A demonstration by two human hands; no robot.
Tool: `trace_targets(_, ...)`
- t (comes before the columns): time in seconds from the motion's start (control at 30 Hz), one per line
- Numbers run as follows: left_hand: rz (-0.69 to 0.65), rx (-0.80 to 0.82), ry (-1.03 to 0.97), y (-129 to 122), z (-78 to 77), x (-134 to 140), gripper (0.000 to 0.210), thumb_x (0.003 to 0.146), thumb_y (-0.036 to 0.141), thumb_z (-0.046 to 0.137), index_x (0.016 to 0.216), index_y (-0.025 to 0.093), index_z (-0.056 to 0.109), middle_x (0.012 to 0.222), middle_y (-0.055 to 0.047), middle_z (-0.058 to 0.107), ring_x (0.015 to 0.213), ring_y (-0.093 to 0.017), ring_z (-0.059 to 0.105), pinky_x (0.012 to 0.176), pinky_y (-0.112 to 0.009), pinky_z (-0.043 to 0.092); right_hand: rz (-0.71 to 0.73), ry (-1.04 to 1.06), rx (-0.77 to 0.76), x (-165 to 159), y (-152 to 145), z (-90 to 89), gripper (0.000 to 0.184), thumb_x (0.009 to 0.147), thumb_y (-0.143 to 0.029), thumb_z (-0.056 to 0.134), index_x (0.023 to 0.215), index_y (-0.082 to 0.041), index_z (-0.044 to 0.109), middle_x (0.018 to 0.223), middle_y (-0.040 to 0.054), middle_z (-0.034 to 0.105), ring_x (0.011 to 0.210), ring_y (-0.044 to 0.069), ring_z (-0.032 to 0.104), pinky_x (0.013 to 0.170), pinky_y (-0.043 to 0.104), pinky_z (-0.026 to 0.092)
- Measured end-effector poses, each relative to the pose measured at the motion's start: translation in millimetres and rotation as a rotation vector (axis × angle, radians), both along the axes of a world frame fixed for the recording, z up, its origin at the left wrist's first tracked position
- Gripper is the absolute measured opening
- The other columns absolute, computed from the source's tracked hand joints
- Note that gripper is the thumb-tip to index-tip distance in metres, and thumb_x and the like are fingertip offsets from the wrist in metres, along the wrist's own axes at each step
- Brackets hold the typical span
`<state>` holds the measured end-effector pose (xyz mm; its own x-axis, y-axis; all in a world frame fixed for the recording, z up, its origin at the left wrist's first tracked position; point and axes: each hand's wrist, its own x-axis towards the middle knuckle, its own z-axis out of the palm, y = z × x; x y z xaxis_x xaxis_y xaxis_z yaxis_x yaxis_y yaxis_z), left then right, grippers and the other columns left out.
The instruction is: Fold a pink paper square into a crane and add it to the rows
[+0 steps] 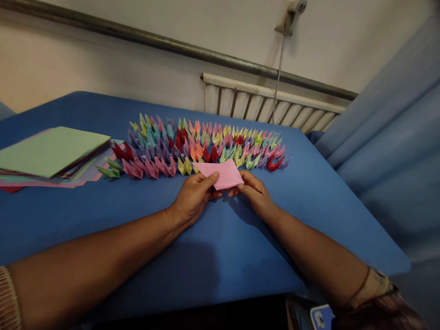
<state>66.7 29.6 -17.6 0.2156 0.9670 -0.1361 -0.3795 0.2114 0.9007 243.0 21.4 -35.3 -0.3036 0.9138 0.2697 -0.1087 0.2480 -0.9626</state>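
Note:
A partly folded pink sheet of origami paper (228,174) is held between both my hands, above the blue table near its middle. My left hand (196,191) pinches it from the left, thumb on top and fingers beneath. At the paper's right corner, my right hand (255,192) grips with thumb and fingertips. A pointed flap of the paper sticks out to the upper left. Just beyond it stand rows of small folded paper cranes (182,142) in many colours, the closest ones right behind the pink paper.
A stack of coloured paper sheets (55,151), light green on top, lies at the left on the blue table (144,270). Behind the table are a white radiator (261,98), a wall pipe (165,43) and a socket with a hanging cord (290,18). Blue curtains (392,137) hang at the right.

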Motion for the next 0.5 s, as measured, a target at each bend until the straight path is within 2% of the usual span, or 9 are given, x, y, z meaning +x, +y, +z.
trace_targets(0.3,0.01,-0.066,-0.022,-0.3,1.0,1.0,0.029,0.076,0.033,0.078,0.097,0.013,0.073,0.087,-0.007,0.072,0.07,-0.012,0.063,0.059,-0.02,0.052,-0.017,0.026,-0.012,-2.8,-0.2,0.1,0.02,0.087,-0.036,0.059,0.1,-0.021,0.059,0.079,0.0009,0.064,0.071,0.016,0.061,0.071,0.033,0.048)
trace_targets(0.5,-0.029,-0.029,0.007,-0.6,0.2,0.1,0.027,0.077,0.034,0.076,0.093,0.012,0.073,0.081,-0.007,0.071,0.067,-0.012,0.062,0.058,-0.021,0.051,-0.025,0.014,-0.045,-0.2,1.1,0.3,0.017,0.086,-0.03,0.056,0.099,-0.02,0.061,0.078,0.0012,0.066,0.071,0.016,0.062,0.07,0.033,0.048)
